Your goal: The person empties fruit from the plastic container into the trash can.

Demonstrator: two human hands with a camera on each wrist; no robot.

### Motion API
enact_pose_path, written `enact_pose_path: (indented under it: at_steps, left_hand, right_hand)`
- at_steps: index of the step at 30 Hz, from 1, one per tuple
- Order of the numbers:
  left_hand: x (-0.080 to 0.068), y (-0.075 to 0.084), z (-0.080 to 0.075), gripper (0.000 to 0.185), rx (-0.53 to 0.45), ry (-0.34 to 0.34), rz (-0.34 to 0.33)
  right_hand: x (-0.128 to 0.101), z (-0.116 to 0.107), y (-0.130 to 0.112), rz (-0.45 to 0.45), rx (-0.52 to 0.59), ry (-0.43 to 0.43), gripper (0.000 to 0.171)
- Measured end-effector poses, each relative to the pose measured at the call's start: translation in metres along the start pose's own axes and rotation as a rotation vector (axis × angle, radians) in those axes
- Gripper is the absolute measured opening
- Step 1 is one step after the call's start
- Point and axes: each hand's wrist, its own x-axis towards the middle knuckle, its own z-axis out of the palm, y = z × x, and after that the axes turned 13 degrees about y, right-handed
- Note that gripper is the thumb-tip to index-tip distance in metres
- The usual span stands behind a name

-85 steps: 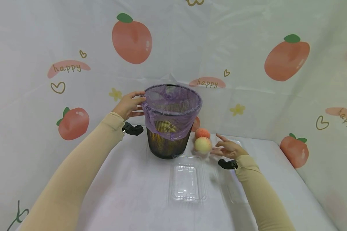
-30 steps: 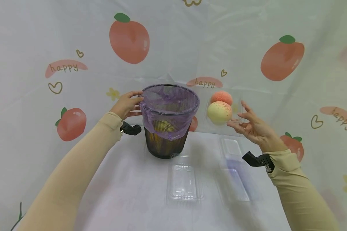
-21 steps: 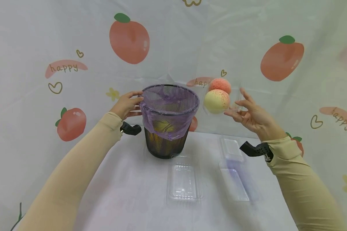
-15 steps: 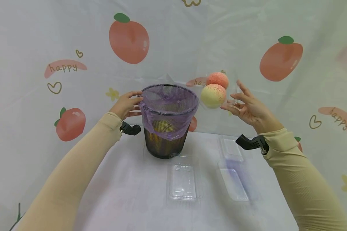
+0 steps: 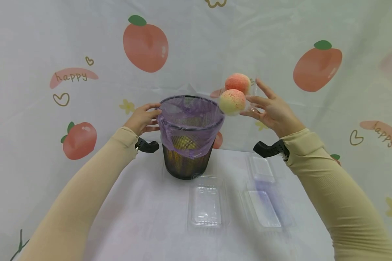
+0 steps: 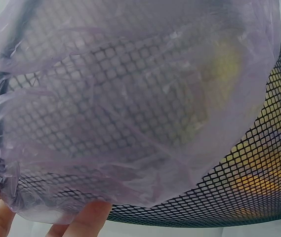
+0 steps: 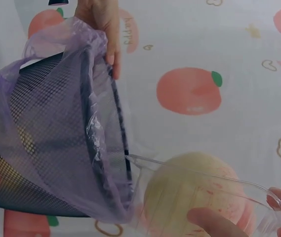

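Note:
My left hand [image 5: 146, 118] grips the left rim of a black mesh wastebasket [image 5: 184, 165] lined with a purple plastic bag [image 5: 196, 139]. Fingers of that hand show on the bag's edge in the left wrist view. To the right, my right hand [image 5: 275, 112] holds a clear plastic container [image 7: 199, 173] by its right end, up in the air. Two peaches lie in it, one red [image 5: 237, 82] and one pale yellow with red specks [image 5: 232, 102]. The container is level with the basket's top right rim or just above it; in the right wrist view its edge appears close to the rim.
A clear plastic tray [image 5: 206, 206] lies on the white table [image 5: 144, 224] in front of the basket. More clear trays [image 5: 264, 208] lie at the right. Something yellow and orange [image 6: 259, 182] shows through the mesh. A printed white cloth [image 5: 196, 43] hangs behind.
My right hand has picked up the container with the two peaches from the table beside the basket, raised it and brought it left to the rim. My left hand has stayed on the rim.

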Motion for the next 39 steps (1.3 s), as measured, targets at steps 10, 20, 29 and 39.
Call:
enact_pose_path:
  at_steps: [10, 20, 29, 39]
  left_hand:
    - [0.0, 0.0, 0.001, 0.05, -0.002, 0.002, -0.002]
    - [0.0, 0.0, 0.001, 0.051, -0.01, 0.005, -0.007]
    - [0.002, -0.001, 0.0, 0.051, -0.002, 0.012, -0.007]
    - [0.001, -0.001, 0.001, 0.05, 0.003, 0.017, -0.007]
  right_hand:
    - [0.006, 0.014, -0.003, -0.02, -0.039, 0.047, 0.079]
    - [0.008, 0.02, -0.001, -0.071, -0.104, 0.048, 0.078]
    - [0.011, 0.023, 0.005, -0.134, -0.107, 0.046, 0.076]
    - [0.015, 0.029, 0.008, -0.223, -0.15, 0.059, 0.073]
